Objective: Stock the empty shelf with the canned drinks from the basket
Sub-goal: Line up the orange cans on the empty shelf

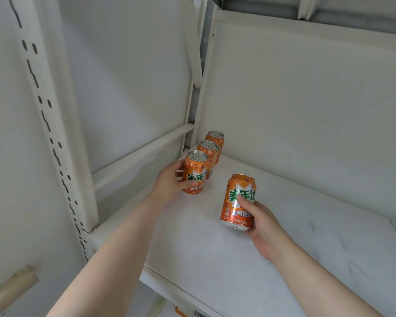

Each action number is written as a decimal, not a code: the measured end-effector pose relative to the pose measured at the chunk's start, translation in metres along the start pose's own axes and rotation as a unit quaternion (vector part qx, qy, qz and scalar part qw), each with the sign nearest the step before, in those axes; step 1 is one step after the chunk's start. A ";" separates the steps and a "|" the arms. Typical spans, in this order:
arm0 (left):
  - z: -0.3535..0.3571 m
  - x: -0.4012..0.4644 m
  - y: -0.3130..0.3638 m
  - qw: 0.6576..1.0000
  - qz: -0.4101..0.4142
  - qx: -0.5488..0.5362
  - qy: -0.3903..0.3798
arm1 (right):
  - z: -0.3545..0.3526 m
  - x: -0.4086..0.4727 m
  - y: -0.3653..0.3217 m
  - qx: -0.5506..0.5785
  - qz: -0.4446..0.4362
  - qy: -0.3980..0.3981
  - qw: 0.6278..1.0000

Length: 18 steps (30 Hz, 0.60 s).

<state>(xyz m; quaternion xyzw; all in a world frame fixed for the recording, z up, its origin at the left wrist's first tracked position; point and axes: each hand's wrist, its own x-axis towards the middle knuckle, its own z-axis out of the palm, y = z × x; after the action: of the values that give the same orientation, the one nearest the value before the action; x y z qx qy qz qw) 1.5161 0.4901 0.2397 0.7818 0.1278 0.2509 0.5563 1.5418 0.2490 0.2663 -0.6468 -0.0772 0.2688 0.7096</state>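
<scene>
Both bare forearms reaching forward and up from the lower edge of view, sleeves not visible; left arm stretched long from lower left, nearly straight, wrist slightly bent, left hand (pixel 169 181) at full reach, thumb forward across the front of a can (pixel 195 172), fingers curled round its left and far side, back of hand toward the camera; right arm coming in from lower right, shorter reach, wrist cocked upward, right hand (pixel 264 227) gripping a second can (pixel 237 202) from its right side, thumb pressed on the front label, fingers wrapped behind and hidden; hands apart, left farther in than right.
</scene>
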 end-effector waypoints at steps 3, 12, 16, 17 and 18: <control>0.003 0.002 0.001 1.000 -0.004 -0.006 -0.009 | 0.005 -0.001 -0.001 -0.001 -0.001 -0.001 1.000; 0.006 0.012 -0.004 0.999 -0.013 -0.005 -0.030 | 0.007 0.003 -0.004 -0.004 -0.005 0.000 1.000; 0.009 0.020 -0.005 0.999 -0.014 0.003 -0.036 | 0.006 0.007 -0.003 -0.010 -0.005 -0.003 1.000; 0.010 0.023 -0.007 0.999 -0.015 0.000 -0.037 | 0.006 0.007 -0.004 -0.011 -0.005 -0.004 1.000; 0.011 0.025 -0.008 0.999 -0.014 -0.003 -0.039 | 0.005 0.008 -0.003 -0.013 -0.006 -0.005 1.000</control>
<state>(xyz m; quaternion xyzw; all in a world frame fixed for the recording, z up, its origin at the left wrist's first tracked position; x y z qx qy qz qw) 1.5433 0.4958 0.2357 0.7873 0.1160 0.2133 0.5667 1.5470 0.2574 0.2686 -0.6538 -0.0882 0.2667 0.7025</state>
